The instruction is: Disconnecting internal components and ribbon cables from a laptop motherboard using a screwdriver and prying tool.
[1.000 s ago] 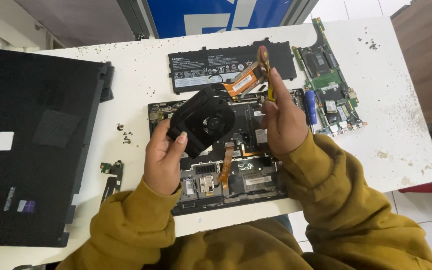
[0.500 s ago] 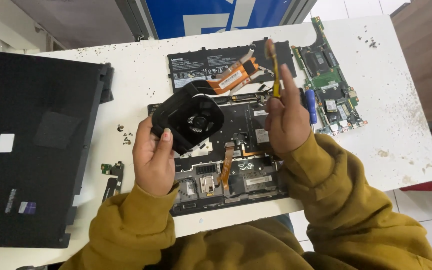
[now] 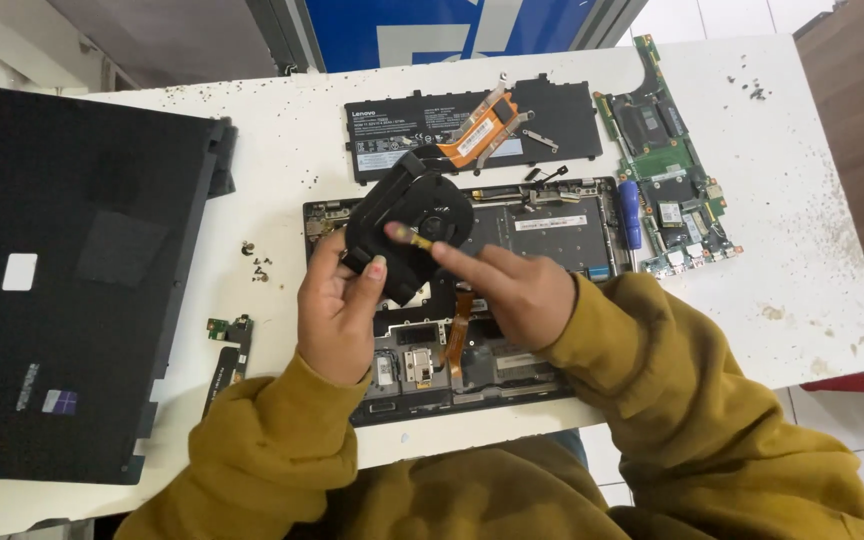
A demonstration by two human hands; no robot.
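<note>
Hands on a laptop fan
Left hand (image 3: 337,305) grips one round black plastic fan (image 3: 407,222) with copper pipe above the chassis (image 3: 542,220); right hand (image 3: 517,290) pinches one thin yellow-tipped tool (image 3: 414,237) against it.

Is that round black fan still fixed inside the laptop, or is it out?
Out. The left hand holds the black fan lifted above the opened laptop base, its copper pipe hanging over the battery.

Black fan (image 3: 407,225), copper heat pipe (image 3: 477,130), green board (image 3: 664,160)

Head camera looks steeply down, close over the table (image 3: 812,250).
</note>
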